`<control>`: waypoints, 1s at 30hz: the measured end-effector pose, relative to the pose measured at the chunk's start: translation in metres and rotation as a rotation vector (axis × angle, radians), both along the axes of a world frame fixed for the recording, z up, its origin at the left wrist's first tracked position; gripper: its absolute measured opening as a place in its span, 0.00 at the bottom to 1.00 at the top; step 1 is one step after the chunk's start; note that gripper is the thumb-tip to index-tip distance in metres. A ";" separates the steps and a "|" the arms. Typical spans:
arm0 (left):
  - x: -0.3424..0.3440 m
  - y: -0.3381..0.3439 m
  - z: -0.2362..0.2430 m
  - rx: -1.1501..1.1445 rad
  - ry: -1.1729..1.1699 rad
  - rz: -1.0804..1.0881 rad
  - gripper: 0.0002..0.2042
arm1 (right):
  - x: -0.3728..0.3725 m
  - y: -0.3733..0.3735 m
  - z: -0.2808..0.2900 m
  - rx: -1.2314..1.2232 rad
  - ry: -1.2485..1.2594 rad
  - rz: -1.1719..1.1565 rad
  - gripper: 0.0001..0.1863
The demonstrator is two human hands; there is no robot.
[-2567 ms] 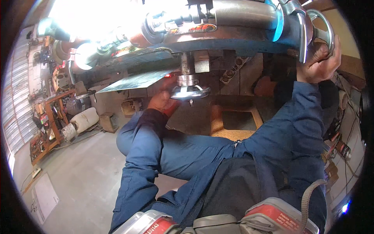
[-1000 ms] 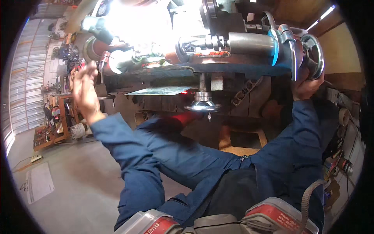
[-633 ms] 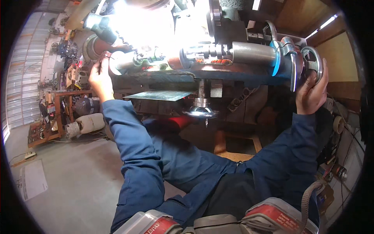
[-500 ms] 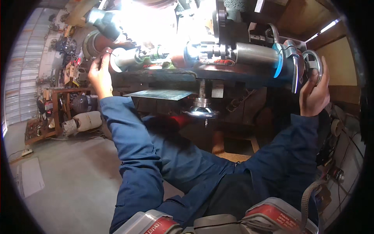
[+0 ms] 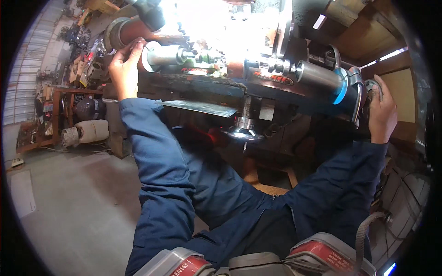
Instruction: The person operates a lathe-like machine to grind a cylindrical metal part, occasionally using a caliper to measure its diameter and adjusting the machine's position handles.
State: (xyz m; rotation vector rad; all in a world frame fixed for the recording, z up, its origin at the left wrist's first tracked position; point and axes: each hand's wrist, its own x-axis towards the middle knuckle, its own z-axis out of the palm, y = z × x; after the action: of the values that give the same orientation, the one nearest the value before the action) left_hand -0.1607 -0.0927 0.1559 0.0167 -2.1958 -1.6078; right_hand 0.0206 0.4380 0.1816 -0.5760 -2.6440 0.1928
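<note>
A machine with a metal bed (image 5: 202,85) stretches across in front of me, carrying a shiny spindle (image 5: 276,65) between two cylindrical ends. At its left end, my left hand (image 5: 125,71) is closed, thumb and fingers pressed together beside a pale round flange (image 5: 148,57); what they grip is hidden. My right hand (image 5: 383,108) curls round the rim of a metal handwheel (image 5: 369,84) at the right end. Between wheel and spindle sit a grey cylinder (image 5: 317,79) with a blue collar (image 5: 341,86) and a metal lever (image 5: 357,105). Glare washes out the machine's upper middle.
Below the bed hang a chrome handwheel (image 5: 244,133) and a flat metal sheet (image 5: 200,108). A dark lamp head (image 5: 149,14) juts in above. On the left, a gas cylinder (image 5: 94,131) lies by a rusty frame (image 5: 56,115). Cables (image 5: 405,184) trail at right.
The view has shifted, so the machine appears further right and more tilted. My right hand stays at the handwheel, its fingers raised further along the rim. My left hand keeps its place by the flange.
</note>
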 end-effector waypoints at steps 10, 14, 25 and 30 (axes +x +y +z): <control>0.000 -0.001 -0.001 -0.049 0.023 0.023 0.14 | -0.072 0.038 0.024 -0.633 -0.602 -0.035 0.30; 0.005 -0.003 0.004 -0.074 0.027 0.043 0.14 | -0.084 0.037 0.016 -0.498 -0.620 0.072 0.31; -0.004 -0.016 -0.010 -0.121 0.053 0.041 0.17 | 0.007 -0.017 -0.013 0.060 0.125 0.066 0.19; -0.002 -0.017 -0.012 -0.087 0.082 0.016 0.17 | 0.018 -0.030 -0.048 0.091 0.462 0.002 0.23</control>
State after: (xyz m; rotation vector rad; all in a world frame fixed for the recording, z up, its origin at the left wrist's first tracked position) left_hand -0.1630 -0.1096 0.1442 -0.0553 -2.1951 -1.4767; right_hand 0.0383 0.4083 0.1341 -0.4370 -2.1930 0.1795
